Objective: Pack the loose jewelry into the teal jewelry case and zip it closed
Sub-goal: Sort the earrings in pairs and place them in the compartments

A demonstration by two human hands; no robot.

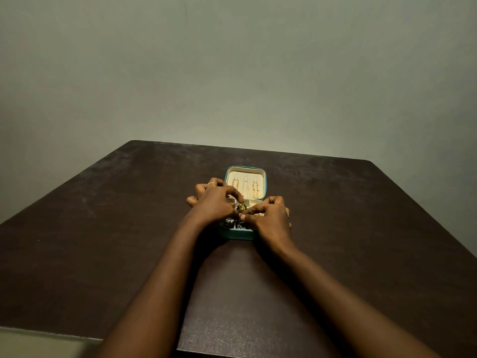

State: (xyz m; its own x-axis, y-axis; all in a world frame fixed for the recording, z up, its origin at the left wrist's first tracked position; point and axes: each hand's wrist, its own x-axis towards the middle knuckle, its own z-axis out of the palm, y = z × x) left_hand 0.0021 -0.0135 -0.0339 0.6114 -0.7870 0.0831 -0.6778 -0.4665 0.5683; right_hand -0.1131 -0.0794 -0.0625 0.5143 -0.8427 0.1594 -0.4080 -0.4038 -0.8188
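Here, at the middle of the frame, the teal case (236, 235) sits open on a dark brown table (103, 241). Its lid (245, 174) is thrown back toward the top of the frame and shows a cream lining. Three gold chains (255, 188) hang side by side on that lining.

Both hands crowd over the base of the case and hide most of its compartments. The left hand (214, 202) covers the left part of the base with its fingers curled down and inward. A thin ring (210, 184) shows on one finger. Whether this hand grips anything I cannot tell. The right hand (268, 218) covers the right part, its fingers also curled, with thumb and forefinger brought close together at the centre of the base. What, if anything, they pinch is too small to make out.

Between the two hands a small gold piece (241, 208) with a touch of green lies in the base, just beside the fingertips of both. Dark beads (227, 224) fill the front compartments, nearest the lower edge of the case, under the thumbs.

Both bare forearms run up from the bottom of the frame. A plain grey-green wall (232, 60) fills the upper half.
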